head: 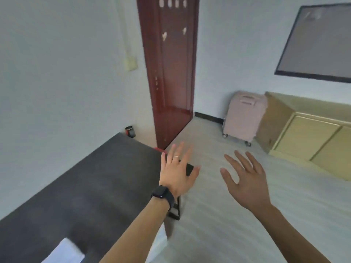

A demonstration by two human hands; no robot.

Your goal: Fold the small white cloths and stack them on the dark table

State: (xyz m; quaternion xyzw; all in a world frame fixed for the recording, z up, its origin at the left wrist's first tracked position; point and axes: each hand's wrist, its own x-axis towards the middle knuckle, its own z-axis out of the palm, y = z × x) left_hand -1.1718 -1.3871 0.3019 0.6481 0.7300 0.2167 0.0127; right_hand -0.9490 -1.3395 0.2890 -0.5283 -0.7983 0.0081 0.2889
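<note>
Hovering at mid-frame, the left hand (177, 172) and the right hand (245, 179) hold nothing; their fingers (176, 152) are straight and spread, palms down. The left hand, with a black wristwatch (163, 194) on its wrist, is over the far right corner of the dark grey bench (91, 179). The right hand is over the pale striped floor (228, 224), well apart from the bench.

One small white cloth (64, 251) lies on the bench at the lower left edge of the frame. It is blurred and cut off, so I cannot tell whether it is folded. No fold seems in hand; I judge this a gap between cloths.

The next move calls for drawing both hands down to the lower left, onto that cloth; it lies beside the left forearm, so the reach looks unobstructed.

A dark red wooden door (171, 73) stands at upper centre, with a pink wheeled suitcase (243, 118) and a low yellow cabinet (307, 137) at right.
</note>
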